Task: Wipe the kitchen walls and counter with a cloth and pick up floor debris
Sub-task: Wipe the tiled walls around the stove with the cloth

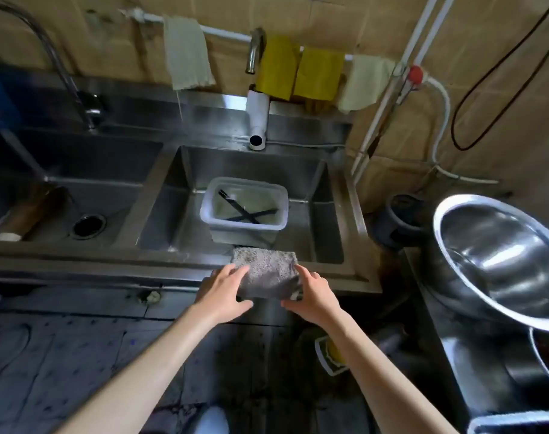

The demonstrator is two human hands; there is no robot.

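Two bare forearms were seen reaching up from the bottom of the frame toward its centre. A folded grey cloth (266, 272) was held there, over the front rim of the steel sink (173, 270). It was gripped along its left edge by the left hand (224, 289), fingers laid on top and thumb tucked beneath, and along its right edge by the right hand (311, 294) in the same fashion. Just above it in the frame, inside the right-hand basin, a white plastic tub (245, 211) holding dark utensils was seen. A large steel bowl (499, 261) was tilted at the right edge, and pale and yellow rags (298, 70) were hung on a pipe along the upper wall.

The cloth was judged ready for wiping. For the step to be done well, the fold should be kept flat, even pressure applied through both palms, and overlapping strokes drawn along the rim.
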